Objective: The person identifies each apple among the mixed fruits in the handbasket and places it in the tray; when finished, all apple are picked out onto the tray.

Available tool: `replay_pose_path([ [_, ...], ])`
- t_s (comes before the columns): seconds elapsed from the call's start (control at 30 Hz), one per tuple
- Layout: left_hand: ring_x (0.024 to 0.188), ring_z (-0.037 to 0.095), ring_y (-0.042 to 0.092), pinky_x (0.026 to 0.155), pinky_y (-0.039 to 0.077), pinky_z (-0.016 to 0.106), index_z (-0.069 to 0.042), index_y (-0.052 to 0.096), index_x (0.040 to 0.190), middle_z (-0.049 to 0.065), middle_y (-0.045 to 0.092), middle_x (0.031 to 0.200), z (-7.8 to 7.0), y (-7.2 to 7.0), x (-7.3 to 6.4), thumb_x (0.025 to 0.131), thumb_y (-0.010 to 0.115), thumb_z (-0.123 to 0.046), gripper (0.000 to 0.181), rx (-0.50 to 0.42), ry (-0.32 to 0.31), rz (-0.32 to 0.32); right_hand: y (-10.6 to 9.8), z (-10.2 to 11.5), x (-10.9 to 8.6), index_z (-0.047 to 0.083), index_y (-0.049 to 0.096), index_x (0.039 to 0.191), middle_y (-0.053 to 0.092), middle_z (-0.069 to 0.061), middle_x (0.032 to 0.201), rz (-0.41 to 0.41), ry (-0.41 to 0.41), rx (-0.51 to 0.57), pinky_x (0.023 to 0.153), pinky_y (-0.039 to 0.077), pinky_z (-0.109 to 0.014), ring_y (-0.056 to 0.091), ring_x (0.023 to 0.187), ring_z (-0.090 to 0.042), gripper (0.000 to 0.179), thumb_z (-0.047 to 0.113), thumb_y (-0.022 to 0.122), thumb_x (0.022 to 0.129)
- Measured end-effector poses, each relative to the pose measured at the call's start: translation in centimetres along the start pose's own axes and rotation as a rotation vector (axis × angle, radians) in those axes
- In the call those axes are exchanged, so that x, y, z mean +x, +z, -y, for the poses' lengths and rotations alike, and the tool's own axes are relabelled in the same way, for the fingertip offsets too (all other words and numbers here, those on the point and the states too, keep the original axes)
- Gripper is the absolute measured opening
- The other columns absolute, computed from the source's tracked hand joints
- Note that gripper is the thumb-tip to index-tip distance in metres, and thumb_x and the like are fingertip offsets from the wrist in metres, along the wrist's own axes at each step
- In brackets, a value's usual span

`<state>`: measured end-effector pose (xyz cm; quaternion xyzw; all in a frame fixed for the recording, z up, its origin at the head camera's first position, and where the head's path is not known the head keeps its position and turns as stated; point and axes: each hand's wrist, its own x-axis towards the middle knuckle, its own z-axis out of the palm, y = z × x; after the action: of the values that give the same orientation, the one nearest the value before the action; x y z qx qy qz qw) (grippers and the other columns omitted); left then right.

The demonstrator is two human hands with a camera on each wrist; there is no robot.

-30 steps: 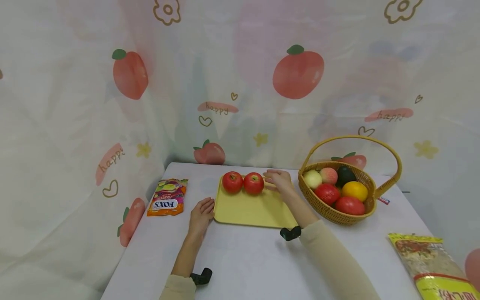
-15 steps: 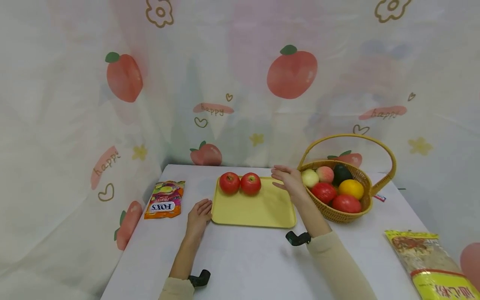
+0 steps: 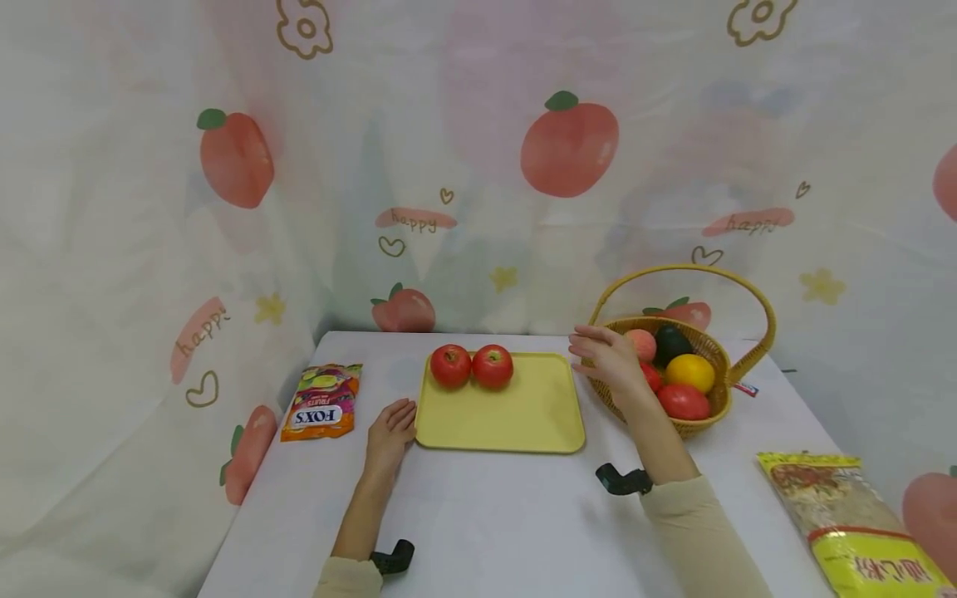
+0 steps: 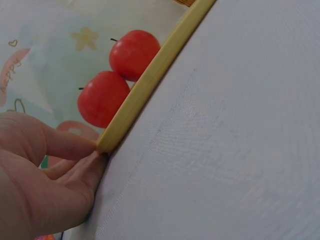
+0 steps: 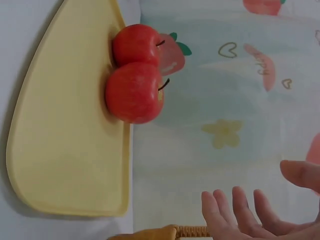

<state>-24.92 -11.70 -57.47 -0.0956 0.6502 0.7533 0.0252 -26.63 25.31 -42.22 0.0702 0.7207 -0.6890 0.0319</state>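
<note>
My left hand (image 3: 389, 436) rests on the table beside the left edge of a yellow tray (image 3: 508, 419). Its digits touch the near corner of that tray in the left wrist view, fairly straight. Two red apples (image 3: 451, 366) (image 4: 135, 54) sit side by side at the tray's back left. Held above the table between tray and wicker basket (image 3: 695, 428), my right hand (image 3: 609, 359) has its fingers spread and holds nothing. It hides part of the basket's left side in the head view. In the right wrist view the fingers (image 5: 245, 215) are parted in the air.
Inside the basket lie a peach (image 3: 641, 344), a dark green avocado (image 3: 671, 344), an orange (image 3: 689, 374) and red fruit (image 3: 684, 402); its tall handle arches overhead. A candy bag (image 3: 323, 402) lies at left, a yellow food packet (image 3: 852, 523) at front right. Printed cloth hangs behind.
My right hand has moved right, away from the apples and over toward the basket, fingers spread. The left hand stays at the tray's edge. The head view has shifted slightly.
</note>
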Motion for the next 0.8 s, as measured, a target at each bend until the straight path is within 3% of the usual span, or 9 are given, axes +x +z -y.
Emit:
replay_pose_path([
  [0.27, 0.142, 0.034, 0.052, 0.111, 0.047, 0.039, 0.002, 0.048, 0.151, 0.023, 0.053, 0.152, 0.0, 0.0, 0.0, 0.098, 0.057, 0.014, 0.055, 0.004, -0.001, -0.001, -4.0, 1.1, -1.2, -0.001, 0.045, 0.153, 0.048, -0.022, 0.153, 0.007, -0.027, -0.139, 0.109, 0.051, -0.045, 0.063, 0.120, -0.017, 0.058, 0.031, 0.059, 0.107],
  [0.53, 0.143, 0.041, 0.048, 0.114, 0.044, 0.043, 0.011, 0.043, 0.150, 0.033, 0.049, 0.151, -0.2, 0.0, -0.4, 0.095, 0.052, 0.022, 0.056, -0.043, 0.060, 0.014, -7.0, 1.8, -1.8, -0.001, 0.046, 0.153, 0.054, -0.017, 0.150, 0.020, -0.024, -0.246, 0.100, 0.059, -0.034, 0.067, 0.109, -0.004, 0.059, 0.032, 0.060, 0.106],
  [0.67, 0.143, 0.042, 0.047, 0.115, 0.042, 0.043, 0.012, 0.041, 0.151, 0.034, 0.047, 0.152, -0.3, 0.1, -0.7, 0.096, 0.051, 0.022, 0.056, -0.052, 0.063, 0.023, -8.2, 2.2, -2.2, -0.004, 0.045, 0.152, 0.069, -0.001, 0.130, 0.025, -0.030, -0.258, 0.096, 0.060, -0.032, 0.069, 0.098, 0.001, 0.061, 0.031, 0.062, 0.106],
  [0.8, 0.144, 0.042, 0.046, 0.116, 0.041, 0.044, 0.012, 0.040, 0.151, 0.034, 0.046, 0.153, -0.5, 0.2, -0.8, 0.097, 0.050, 0.021, 0.056, -0.051, 0.060, 0.033, -9.5, 2.2, -2.2, -0.008, 0.044, 0.150, 0.070, 0.019, 0.104, 0.034, -0.029, -0.250, 0.093, 0.061, -0.030, 0.069, 0.094, 0.001, 0.060, 0.028, 0.064, 0.105],
])
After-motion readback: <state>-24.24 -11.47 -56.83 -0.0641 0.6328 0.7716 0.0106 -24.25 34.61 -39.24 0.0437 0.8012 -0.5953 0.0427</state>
